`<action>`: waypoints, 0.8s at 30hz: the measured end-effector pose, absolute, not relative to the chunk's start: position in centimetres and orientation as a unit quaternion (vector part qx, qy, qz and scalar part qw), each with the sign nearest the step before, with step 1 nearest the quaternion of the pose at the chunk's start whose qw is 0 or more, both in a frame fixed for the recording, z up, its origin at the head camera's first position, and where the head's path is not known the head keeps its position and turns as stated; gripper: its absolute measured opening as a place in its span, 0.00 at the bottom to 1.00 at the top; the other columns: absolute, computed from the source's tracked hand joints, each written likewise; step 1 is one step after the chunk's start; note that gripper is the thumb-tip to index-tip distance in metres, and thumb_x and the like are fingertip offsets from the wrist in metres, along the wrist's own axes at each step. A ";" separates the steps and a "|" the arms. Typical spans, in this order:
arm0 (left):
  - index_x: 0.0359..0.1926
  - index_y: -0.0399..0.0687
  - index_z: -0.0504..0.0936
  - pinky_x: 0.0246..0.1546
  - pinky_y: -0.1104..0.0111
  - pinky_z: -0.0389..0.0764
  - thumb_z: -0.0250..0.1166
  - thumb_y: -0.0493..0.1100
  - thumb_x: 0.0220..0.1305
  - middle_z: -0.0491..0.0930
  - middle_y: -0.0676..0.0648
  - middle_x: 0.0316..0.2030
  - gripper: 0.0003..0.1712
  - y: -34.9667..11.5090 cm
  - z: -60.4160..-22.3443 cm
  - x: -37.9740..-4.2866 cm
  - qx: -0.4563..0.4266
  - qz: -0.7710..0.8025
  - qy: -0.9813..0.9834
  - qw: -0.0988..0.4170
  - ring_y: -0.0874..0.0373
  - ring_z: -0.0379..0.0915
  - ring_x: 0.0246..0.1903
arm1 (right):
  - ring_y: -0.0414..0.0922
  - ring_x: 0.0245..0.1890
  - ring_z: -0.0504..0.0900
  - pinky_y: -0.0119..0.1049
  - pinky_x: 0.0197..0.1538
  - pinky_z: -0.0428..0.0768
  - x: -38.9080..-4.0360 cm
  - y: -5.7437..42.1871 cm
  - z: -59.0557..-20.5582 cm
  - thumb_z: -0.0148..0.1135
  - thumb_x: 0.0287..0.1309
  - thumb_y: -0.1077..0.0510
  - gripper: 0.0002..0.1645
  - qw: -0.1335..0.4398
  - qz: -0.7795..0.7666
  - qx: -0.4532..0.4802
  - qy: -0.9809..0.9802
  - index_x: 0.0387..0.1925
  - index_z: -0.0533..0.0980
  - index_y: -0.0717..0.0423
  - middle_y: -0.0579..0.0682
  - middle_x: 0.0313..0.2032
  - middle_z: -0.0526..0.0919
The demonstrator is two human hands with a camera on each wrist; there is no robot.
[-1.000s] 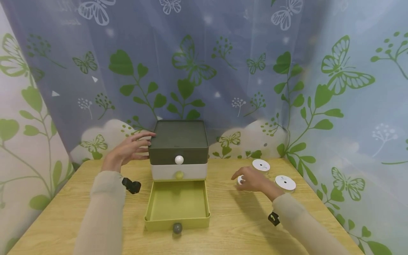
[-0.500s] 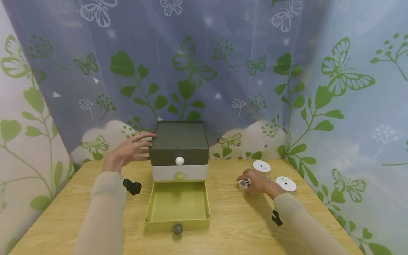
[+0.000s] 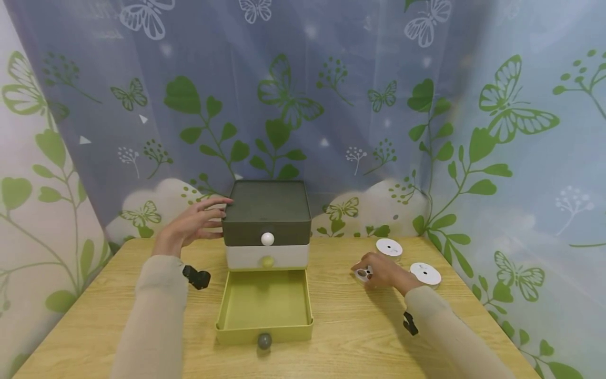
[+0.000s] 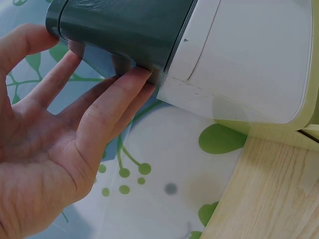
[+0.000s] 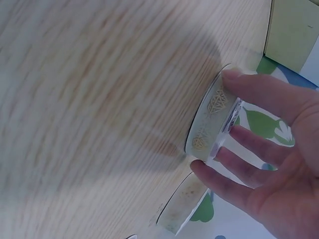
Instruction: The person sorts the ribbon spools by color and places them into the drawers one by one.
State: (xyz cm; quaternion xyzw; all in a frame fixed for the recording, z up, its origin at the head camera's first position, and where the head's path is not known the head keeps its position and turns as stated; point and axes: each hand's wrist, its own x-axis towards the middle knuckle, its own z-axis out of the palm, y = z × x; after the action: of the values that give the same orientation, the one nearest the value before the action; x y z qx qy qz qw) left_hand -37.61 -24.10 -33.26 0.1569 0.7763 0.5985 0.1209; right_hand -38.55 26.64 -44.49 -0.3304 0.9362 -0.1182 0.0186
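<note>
In the head view a small desktop drawer unit (image 3: 265,231) stands on the table, its top tier dark green, the middle white. Its lowest, lime-green drawer (image 3: 241,335) is pulled out, with nothing in it. My left hand (image 3: 191,223) touches the left side of the dark tier; fingertips (image 4: 142,72) rest against its wall in the left wrist view. At the right, my right hand (image 3: 381,271) grips a white-sided ribbon spool (image 3: 363,273) at the tabletop. The right wrist view shows thumb and fingers about its edge, where pale ribbon (image 5: 212,117) with gold-coloured geometric marks is wound.
Two more white spools lie on the wooden table (image 3: 341,337): one farther back (image 3: 388,246), one to the right (image 3: 425,273) beside my right wrist. A patterned curtain (image 3: 350,131) hangs behind the table and along its sides.
My right hand has come slightly right and down onto the nearest spool, and its fingers have closed round it. The left hand keeps its place on the drawer unit.
</note>
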 end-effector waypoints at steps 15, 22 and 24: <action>0.80 0.49 0.57 0.61 0.52 0.81 0.53 0.48 0.81 0.50 0.33 0.75 0.33 -24.1 -33.2 -37.6 0.157 0.599 0.776 0.121 0.32 0.59 0.72 | 0.51 0.42 0.81 0.31 0.37 0.74 -38.1 26.6 -43.9 0.77 0.39 0.72 0.30 0.042 -0.147 -0.343 0.927 0.50 0.88 0.58 0.57 0.45 0.87; 0.80 0.50 0.57 0.59 0.54 0.82 0.53 0.48 0.81 0.49 0.34 0.76 0.33 -24.1 -33.3 -37.7 0.156 0.600 0.775 0.121 0.31 0.58 0.73 | 0.49 0.42 0.81 0.32 0.37 0.74 -37.8 26.2 -43.5 0.78 0.41 0.69 0.29 0.042 -0.132 -0.346 0.928 0.51 0.88 0.55 0.56 0.46 0.86; 0.80 0.49 0.57 0.60 0.53 0.82 0.53 0.48 0.81 0.48 0.33 0.77 0.33 -24.1 -33.3 -37.7 0.157 0.601 0.774 0.122 0.30 0.57 0.74 | 0.50 0.44 0.82 0.33 0.38 0.76 -37.7 25.9 -43.2 0.79 0.41 0.68 0.29 0.044 -0.129 -0.342 0.930 0.52 0.88 0.54 0.56 0.48 0.86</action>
State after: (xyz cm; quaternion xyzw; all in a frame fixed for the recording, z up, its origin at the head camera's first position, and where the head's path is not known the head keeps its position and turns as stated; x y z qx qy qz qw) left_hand -37.72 -24.09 -33.29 0.1574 0.7741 0.6009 0.1221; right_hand -37.66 25.93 -43.24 -0.3417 0.9299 -0.1286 0.0445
